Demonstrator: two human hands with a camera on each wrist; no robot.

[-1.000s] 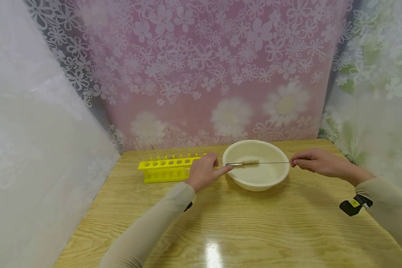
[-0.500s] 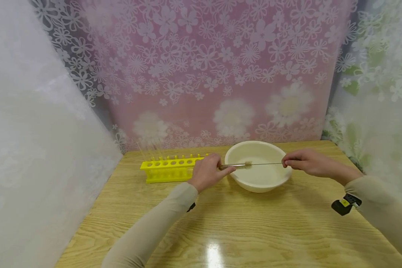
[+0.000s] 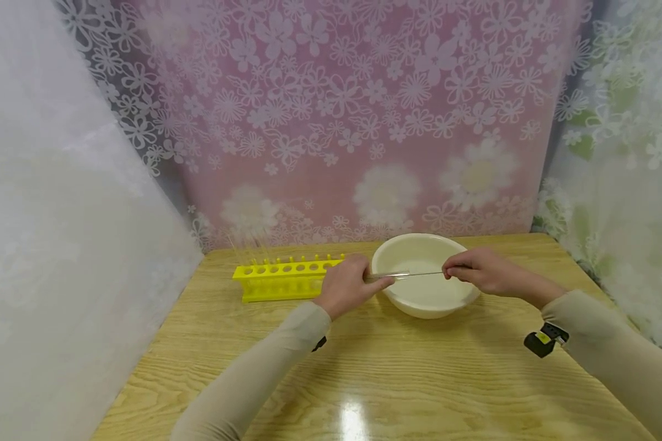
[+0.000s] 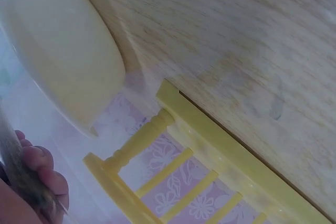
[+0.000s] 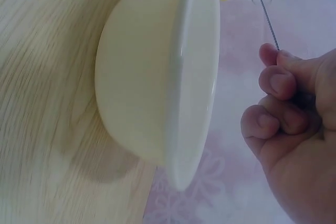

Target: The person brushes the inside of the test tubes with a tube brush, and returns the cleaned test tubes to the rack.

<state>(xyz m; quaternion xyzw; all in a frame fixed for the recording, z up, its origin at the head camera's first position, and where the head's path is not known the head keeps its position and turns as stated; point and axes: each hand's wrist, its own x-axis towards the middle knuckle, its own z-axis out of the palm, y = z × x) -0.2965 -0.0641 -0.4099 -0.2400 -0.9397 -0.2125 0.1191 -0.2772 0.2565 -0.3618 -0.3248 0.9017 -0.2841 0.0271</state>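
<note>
My left hand [image 3: 346, 285] grips a clear glass test tube [image 3: 388, 275], held almost level with its mouth pointing right over the basin. Thumb and fingers of my right hand [image 3: 488, 274] pinch the thin twisted wire of a test tube brush [image 3: 426, 273]. That wire runs straight into the tube's mouth, as the right wrist view also shows. The brush's bristles are inside the tube, mostly behind the left hand; a dark, bristly stretch shows through the glass in the left wrist view. Below both hands stands a cream plastic basin [image 3: 427, 308].
Left of the basin is a yellow test tube rack [image 3: 284, 298], partly behind the left hand. Several thin glass tubes [image 3: 252, 250] stand upright at its left end. The wooden table [image 3: 419, 380] meets a pink flowered curtain [image 3: 320, 122] behind, with pale sheets on both sides.
My right hand has moved left toward the left hand, pushing the brush deeper into the test tube. The bristles, seen at the tube's mouth before, have gone inside. The left hand has hardly moved.
</note>
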